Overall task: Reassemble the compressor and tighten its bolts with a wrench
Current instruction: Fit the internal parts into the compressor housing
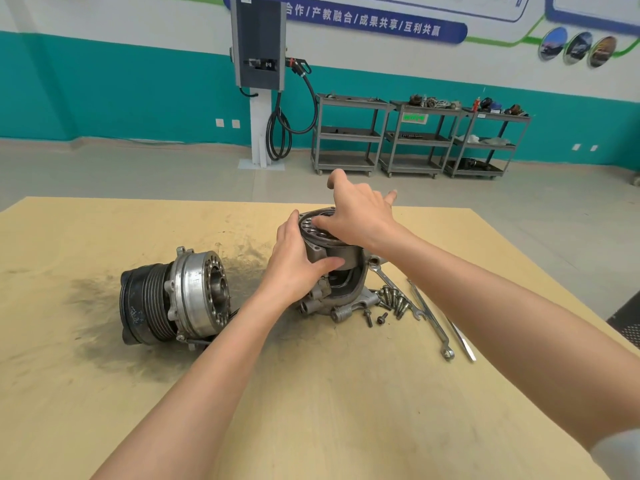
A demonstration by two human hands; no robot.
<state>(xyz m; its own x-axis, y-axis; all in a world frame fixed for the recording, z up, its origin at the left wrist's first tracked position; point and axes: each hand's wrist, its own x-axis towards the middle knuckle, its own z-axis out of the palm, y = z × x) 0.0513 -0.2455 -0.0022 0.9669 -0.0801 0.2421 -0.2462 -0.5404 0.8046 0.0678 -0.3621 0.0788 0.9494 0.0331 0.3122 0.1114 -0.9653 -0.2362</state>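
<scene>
Your left hand (294, 261) grips the side of the upright compressor housing (341, 271), thumb curled round its front. Your right hand (356, 216) lies flat on the round plate (311, 225) capping it, fingers straight. Just right of that grip lie the loose bolts (391, 301) and wrench (431, 320); left of it, the pulley section (180, 296) lies on its side on the table (311, 393).

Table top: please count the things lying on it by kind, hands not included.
Compressor sections: 2
Wrenches: 2
Flat metal strip: 1
Loose bolts: at least 5, bunched together, exact number unclear
Total: at least 10
</scene>
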